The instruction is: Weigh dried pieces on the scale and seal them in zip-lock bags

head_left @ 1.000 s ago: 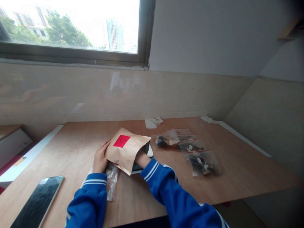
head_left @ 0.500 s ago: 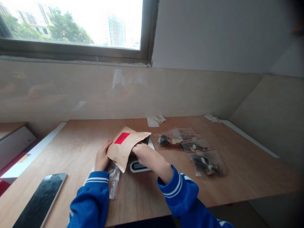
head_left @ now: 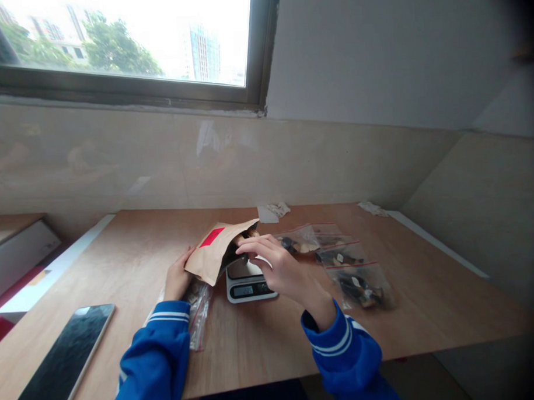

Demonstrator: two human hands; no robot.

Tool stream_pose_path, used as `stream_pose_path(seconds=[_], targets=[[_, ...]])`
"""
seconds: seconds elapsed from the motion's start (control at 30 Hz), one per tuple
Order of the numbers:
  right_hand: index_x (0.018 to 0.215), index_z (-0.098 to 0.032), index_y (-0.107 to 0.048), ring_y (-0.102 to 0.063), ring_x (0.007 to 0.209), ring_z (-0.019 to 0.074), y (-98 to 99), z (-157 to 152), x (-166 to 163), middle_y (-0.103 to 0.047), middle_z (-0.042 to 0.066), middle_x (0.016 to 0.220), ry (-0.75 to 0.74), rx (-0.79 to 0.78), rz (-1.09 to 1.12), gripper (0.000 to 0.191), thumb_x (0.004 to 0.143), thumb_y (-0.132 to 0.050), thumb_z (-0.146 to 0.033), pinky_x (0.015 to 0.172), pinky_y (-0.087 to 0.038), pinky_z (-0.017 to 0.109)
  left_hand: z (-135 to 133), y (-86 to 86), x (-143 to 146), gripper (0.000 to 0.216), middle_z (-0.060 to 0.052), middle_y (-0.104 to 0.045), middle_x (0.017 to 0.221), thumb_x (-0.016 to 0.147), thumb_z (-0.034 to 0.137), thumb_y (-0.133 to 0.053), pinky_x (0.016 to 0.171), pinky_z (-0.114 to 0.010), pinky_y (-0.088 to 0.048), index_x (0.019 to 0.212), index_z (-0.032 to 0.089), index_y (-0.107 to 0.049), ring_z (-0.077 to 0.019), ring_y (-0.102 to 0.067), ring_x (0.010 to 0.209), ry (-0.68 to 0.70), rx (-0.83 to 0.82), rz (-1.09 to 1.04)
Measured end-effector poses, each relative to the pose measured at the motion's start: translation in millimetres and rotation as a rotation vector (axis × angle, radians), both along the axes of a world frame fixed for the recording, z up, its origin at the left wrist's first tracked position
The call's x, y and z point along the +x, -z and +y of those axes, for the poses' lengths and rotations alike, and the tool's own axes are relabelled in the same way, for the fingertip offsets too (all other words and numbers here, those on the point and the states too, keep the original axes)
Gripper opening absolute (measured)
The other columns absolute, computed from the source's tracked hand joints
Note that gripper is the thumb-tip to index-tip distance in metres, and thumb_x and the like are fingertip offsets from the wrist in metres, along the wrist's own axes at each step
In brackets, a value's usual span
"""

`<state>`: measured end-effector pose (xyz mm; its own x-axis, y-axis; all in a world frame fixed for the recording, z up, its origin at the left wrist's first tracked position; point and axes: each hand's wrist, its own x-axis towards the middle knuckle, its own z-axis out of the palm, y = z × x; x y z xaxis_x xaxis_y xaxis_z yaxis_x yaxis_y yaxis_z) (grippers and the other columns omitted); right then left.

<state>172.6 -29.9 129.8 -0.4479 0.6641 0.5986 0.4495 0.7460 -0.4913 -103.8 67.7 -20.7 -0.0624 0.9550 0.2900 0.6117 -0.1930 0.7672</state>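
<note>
A brown kraft paper bag (head_left: pixel 208 261) with a red label tilts over the left side of a small digital scale (head_left: pixel 251 290), its mouth facing right. My left hand (head_left: pixel 177 278) grips the bag's closed left end. Brown pieces (head_left: pixel 250 232) show inside the mouth; I cannot make out their kind. My right hand (head_left: pixel 281 268) is at the mouth above the scale, fingers stretched toward the bag and thumb apart below them. Nothing shows between them. The scale's display is lit, but its figures are too small to read. Part of its platform is hidden by bag and hand.
Several clear zip bags (head_left: pixel 362 287) with dark and tan pieces lie to the right. Another plastic bag (head_left: pixel 198 313) with a red seal is under my left wrist. A phone or tablet (head_left: pixel 64 359) lies at left. Crumpled paper (head_left: pixel 278 209) sits by the wall.
My right hand has come out of the paper bag and moved up and right. The bag's mouth has lifted and opened toward me, uncovering the scale's display and part of its platform.
</note>
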Motion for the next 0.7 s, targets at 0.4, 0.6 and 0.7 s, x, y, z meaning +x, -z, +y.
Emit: stream_pose_path(seconds=[0.4, 0.6, 0.7], targets=[[0.105, -0.023, -0.062, -0.061, 0.098, 0.0190, 88.9, 34.4, 22.4, -0.065, 0.005, 0.106, -0.016, -0.499, 0.733, 0.026, 0.080, -0.066, -0.029, 0.089, -0.050, 0.034, -1.5, -6.2, 3.1, 0.048, -0.012, -0.064, 0.123, 0.079, 0.031, -0.045, 0.098, -0.038, -0.042, 0.121, 0.015, -0.061, -0.0301, -0.057, 0.115, -0.042, -0.047, 0.127], [0.114, -0.022, -0.061, -0.060, 0.100, 0.0193, 110.3, 59.0, 8.6, -0.064, 0.006, 0.111, 0.058, -0.474, 0.483, 0.034, 0.081, -0.060, -0.024, 0.090, -0.049, 0.036, -4.2, -10.5, 5.0, 0.046, -0.009, -0.069, 0.112, 0.078, 0.028, -0.044, 0.099, -0.036, -0.040, 0.119, 0.017, -0.062, -0.0281, -0.056, 0.116, -0.032, -0.040, 0.135], [0.120, -0.023, -0.058, -0.058, 0.107, 0.0194, 111.4, 61.5, 6.6, -0.061, 0.007, 0.118, 0.068, -0.398, 0.373, 0.041, 0.080, -0.056, -0.016, 0.096, -0.046, 0.037, -4.7, -9.9, 5.2, 0.046, -0.009, -0.069, 0.113, 0.079, 0.029, -0.044, 0.097, -0.036, -0.042, 0.119, 0.017, -0.063, -0.0280, -0.058, 0.113, -0.041, -0.020, 0.139]])
